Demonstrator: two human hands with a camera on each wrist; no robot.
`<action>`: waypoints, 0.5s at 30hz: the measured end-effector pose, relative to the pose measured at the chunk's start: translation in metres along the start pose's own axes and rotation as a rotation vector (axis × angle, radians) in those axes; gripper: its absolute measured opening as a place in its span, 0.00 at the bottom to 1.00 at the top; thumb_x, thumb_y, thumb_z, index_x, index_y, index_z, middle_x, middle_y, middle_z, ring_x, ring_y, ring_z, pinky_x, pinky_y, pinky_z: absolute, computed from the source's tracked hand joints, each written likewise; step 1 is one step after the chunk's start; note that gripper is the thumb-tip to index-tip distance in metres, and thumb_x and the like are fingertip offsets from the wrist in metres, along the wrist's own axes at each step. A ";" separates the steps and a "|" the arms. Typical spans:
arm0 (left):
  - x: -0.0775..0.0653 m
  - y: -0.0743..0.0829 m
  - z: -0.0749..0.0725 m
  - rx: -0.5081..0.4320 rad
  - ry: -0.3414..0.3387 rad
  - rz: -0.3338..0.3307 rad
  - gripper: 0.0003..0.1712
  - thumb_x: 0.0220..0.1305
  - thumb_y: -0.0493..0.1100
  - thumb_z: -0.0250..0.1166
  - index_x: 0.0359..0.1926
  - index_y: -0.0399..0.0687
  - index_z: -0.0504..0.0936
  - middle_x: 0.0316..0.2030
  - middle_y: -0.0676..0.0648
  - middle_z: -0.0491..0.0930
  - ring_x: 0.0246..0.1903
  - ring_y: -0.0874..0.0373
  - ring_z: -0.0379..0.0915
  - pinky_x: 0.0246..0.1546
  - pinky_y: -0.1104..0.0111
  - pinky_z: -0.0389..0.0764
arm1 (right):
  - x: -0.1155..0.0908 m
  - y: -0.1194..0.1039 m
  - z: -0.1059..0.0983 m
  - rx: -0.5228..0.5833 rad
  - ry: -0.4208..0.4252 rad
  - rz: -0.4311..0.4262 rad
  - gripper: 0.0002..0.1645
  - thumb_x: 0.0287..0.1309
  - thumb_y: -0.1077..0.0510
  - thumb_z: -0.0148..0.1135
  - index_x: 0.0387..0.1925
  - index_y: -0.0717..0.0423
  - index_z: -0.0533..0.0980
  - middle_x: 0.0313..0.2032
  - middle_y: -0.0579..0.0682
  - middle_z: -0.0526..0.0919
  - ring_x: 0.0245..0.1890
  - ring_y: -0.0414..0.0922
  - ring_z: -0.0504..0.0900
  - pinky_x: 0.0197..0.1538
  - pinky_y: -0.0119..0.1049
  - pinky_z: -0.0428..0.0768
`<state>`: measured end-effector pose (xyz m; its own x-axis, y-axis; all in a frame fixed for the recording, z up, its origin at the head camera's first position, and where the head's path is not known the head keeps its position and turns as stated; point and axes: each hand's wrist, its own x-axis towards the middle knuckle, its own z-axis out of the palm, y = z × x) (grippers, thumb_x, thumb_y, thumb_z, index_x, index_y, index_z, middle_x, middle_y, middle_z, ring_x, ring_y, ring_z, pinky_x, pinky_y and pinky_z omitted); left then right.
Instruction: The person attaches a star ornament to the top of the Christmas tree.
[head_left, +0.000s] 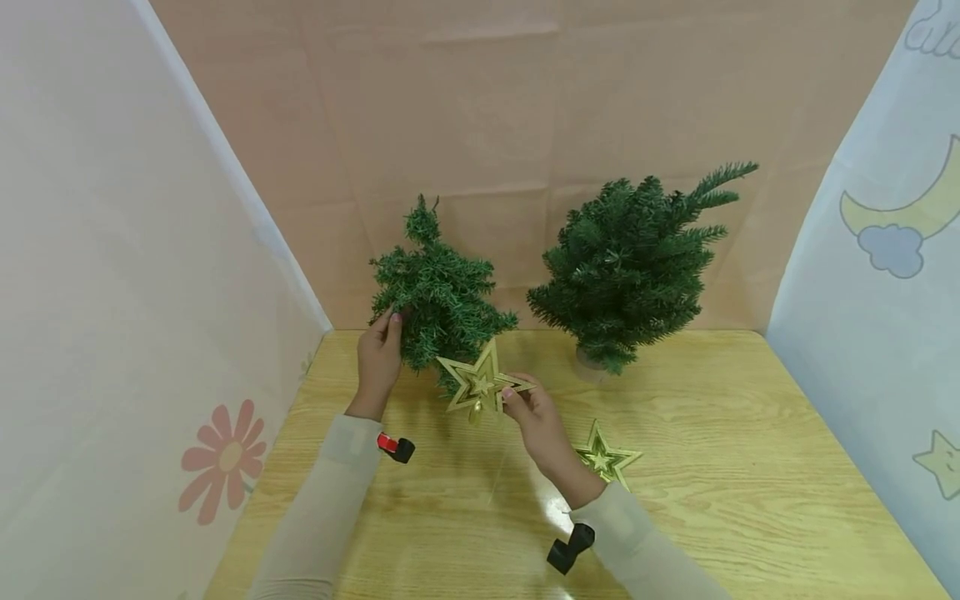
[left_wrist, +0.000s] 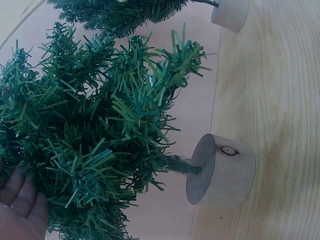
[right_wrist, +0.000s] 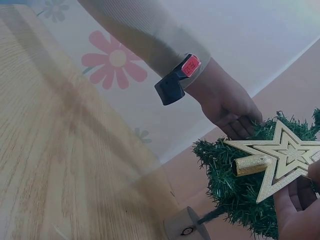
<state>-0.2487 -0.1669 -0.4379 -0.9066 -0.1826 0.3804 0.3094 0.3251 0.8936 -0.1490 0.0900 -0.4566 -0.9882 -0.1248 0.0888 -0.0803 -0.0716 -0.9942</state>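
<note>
the left hand (head_left: 380,357) grips the left tree (head_left: 442,287) and the right hand (head_left: 542,423) pinches a star (head_left: 481,385), seemingly to decorate, which calls for raising it.

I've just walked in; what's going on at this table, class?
A person's right hand holds a gold star-shaped ornament in front of a small green artificial tree, which the left hand holds at one side. A second gold star ornament lies on the pale wooden table. A darker green artificial tree stands at the back right, untouched.
</note>
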 end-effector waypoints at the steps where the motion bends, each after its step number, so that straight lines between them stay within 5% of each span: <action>1: 0.000 0.000 0.000 0.001 -0.001 -0.001 0.30 0.75 0.58 0.49 0.67 0.45 0.71 0.08 0.52 0.61 0.04 0.69 0.47 0.11 0.68 0.60 | 0.000 -0.001 0.000 -0.005 0.000 -0.006 0.24 0.71 0.54 0.55 0.63 0.60 0.67 0.44 0.58 0.75 0.47 0.50 0.77 0.58 0.50 0.74; 15: 0.000 0.001 -0.001 0.006 -0.004 -0.010 0.29 0.75 0.58 0.49 0.65 0.45 0.74 0.08 0.51 0.63 0.05 0.65 0.46 0.12 0.68 0.59 | 0.008 -0.010 -0.002 -0.026 0.013 -0.010 0.22 0.72 0.55 0.54 0.62 0.60 0.68 0.40 0.56 0.74 0.44 0.49 0.77 0.57 0.52 0.74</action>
<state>-0.2482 -0.1672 -0.4364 -0.9108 -0.1825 0.3704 0.2984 0.3293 0.8959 -0.1560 0.0912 -0.4458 -0.9889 -0.1115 0.0980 -0.0933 -0.0467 -0.9945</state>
